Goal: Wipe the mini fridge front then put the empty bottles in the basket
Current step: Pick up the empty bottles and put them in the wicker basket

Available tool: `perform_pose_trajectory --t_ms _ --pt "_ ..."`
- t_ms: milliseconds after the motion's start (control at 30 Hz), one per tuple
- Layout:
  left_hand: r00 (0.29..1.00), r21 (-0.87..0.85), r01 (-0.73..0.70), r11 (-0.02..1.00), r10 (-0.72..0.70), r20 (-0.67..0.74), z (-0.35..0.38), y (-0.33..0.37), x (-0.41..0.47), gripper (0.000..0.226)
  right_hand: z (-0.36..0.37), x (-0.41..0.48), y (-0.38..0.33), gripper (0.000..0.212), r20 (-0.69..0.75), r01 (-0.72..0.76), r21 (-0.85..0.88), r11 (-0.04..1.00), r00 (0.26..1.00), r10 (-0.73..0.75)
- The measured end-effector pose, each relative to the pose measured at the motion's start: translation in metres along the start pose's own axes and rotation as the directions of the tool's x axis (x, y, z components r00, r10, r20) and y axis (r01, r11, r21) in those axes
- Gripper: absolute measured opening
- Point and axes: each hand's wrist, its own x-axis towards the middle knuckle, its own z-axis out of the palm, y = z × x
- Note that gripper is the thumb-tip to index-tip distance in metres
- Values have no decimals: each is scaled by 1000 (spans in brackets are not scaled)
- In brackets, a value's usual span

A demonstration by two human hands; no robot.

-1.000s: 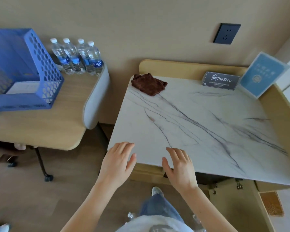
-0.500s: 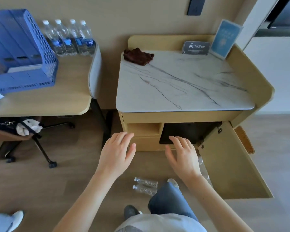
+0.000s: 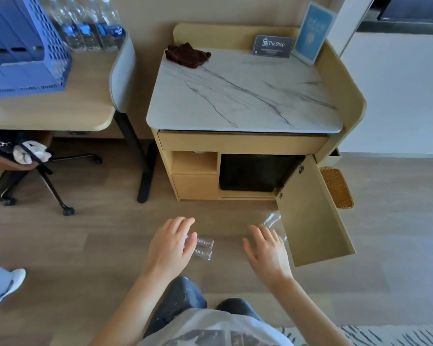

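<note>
Leftmost, blue basket (image 3: 23, 46) on desk's back corner. Then left hand (image 3: 169, 248), spread, empty, over two floor bottles (image 3: 203, 245). Brown cloth (image 3: 187, 54) at worktop's back-left corner; "The Shop" sign (image 3: 273, 46) at back edge. Black fridge (image 3: 258, 172) below. Right hand (image 3: 268, 250) spread, empty.

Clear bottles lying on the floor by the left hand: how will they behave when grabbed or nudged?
The clear bottles look empty, so probably very light. They lie on their sides on smooth wood floor, so a nudge would likely roll them. Thin ribbed plastic may crumple under a firm grip.
</note>
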Motion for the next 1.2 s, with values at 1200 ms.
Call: perform_pose_trajectory --t_ms 1200 --pt "983 -30 183 983 -182 22 500 -263 -5 24 535 28 203 36 136 98 31 995 986 -102"
